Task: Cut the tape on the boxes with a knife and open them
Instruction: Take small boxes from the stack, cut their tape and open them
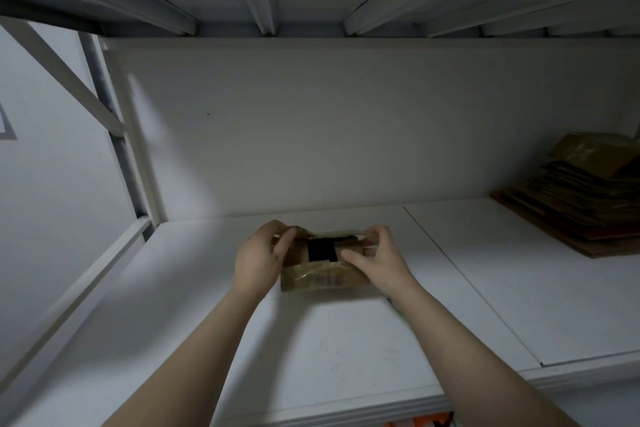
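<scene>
At the far left of the frame a white diagonal brace (65, 80) meets the upright post (128, 135) of the rack, and a side rail runs from that post toward the lower left, closing that side of the white shelf (311, 340). Between the rail and the left forearm lies a broad strip of bare shelf. The left hand (258, 262), just left of centre, has its fingers curled over the left end flap of a small brown cardboard box (322, 279) and grips it. The box sits on the shelf at mid-frame, near the back panel (346, 132) but not touching it; its top is parted, showing a dark opening (322, 250), and glossy clear tape (313, 269) clings to the near flap. The right hand (379, 262) pinches the right end flap between thumb and bent fingers. To the right of it a thin seam (467, 281) runs diagonally across the shelf boards toward the front edge at lower right. Well apart, at the right edge of the frame, a stack of flattened cardboard (581, 208) lies against the back panel. Overhead, the ribbed underside of the upper shelf (311, 14) spans the top of the frame. The light is dim and the surfaces are plain white.
</scene>
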